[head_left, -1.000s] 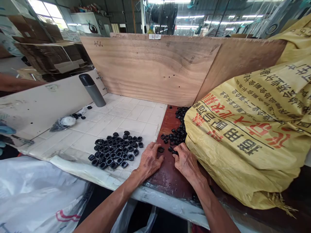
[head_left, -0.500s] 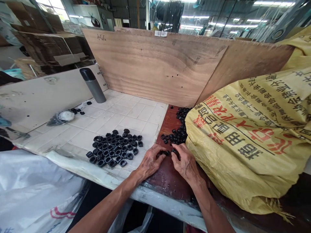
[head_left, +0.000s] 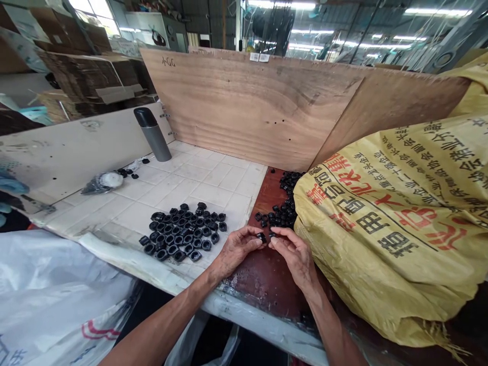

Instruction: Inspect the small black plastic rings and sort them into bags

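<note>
My left fingers (head_left: 254, 234) pinch a small black ring (head_left: 261, 237), and it needs placing next; my right fingers (head_left: 277, 240) sit just beside it, their grip unclear. Over the brown board (head_left: 263, 287), a loose heap (head_left: 284, 213) lies against the yellow sack (head_left: 389, 229), and a packed cluster (head_left: 179, 234) sits on the tiles (head_left: 213, 188).

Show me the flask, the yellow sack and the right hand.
Flask (head_left: 152, 138), head view, grey body.
Yellow sack (head_left: 385, 223), head view, printed front.
Right hand (head_left: 295, 262), head view, back of the hand.

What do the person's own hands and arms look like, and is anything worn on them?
The left hand and right hand are bare, with no gloves, rings or watch showing. The left forearm and right forearm are also bare; no sleeve shows.
</note>
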A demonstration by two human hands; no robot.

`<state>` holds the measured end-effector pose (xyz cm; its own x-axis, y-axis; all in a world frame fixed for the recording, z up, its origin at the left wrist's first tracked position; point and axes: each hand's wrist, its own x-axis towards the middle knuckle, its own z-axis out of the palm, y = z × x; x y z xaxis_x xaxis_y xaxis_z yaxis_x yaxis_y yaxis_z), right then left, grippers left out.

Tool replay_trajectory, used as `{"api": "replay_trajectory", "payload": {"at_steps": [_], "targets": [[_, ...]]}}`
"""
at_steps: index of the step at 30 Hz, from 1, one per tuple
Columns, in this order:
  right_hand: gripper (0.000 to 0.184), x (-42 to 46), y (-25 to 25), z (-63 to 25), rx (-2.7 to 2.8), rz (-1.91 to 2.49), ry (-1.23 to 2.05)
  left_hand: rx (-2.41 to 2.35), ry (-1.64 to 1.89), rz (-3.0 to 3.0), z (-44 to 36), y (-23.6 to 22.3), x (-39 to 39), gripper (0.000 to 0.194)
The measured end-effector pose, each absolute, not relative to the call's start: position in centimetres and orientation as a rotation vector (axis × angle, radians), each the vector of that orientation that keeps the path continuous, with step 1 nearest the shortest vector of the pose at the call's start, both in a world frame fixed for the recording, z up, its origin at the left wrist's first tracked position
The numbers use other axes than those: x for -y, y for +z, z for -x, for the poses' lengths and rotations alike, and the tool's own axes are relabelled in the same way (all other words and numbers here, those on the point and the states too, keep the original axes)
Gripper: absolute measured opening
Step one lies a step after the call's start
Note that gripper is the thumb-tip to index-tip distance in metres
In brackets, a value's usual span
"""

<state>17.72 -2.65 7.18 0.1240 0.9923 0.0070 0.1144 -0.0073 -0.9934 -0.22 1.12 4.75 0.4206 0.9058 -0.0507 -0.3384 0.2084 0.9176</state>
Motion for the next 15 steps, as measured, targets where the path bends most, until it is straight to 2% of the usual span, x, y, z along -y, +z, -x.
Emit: {"api": "replay_trajectory", "payload": {"at_steps": [2, 6, 15], "targets": [[0.033, 2.7, 7.1, -17.8, 1.271, 1.357, 1.045, -0.709, 0.960, -1.023, 0.2, 5.0, -1.1, 0.038], [0.020, 2.7, 6.4, -17.9, 1.506, 1.371, 0.809, -0.756, 0.957, -1.101, 0.1, 5.3, -1.0, 0.037], [0.017, 2.6, 6.2, -17.8, 1.611, 1.330, 0.736, -0.783, 0.990, -1.172, 0.1, 5.2, -0.7, 0.032]]}}
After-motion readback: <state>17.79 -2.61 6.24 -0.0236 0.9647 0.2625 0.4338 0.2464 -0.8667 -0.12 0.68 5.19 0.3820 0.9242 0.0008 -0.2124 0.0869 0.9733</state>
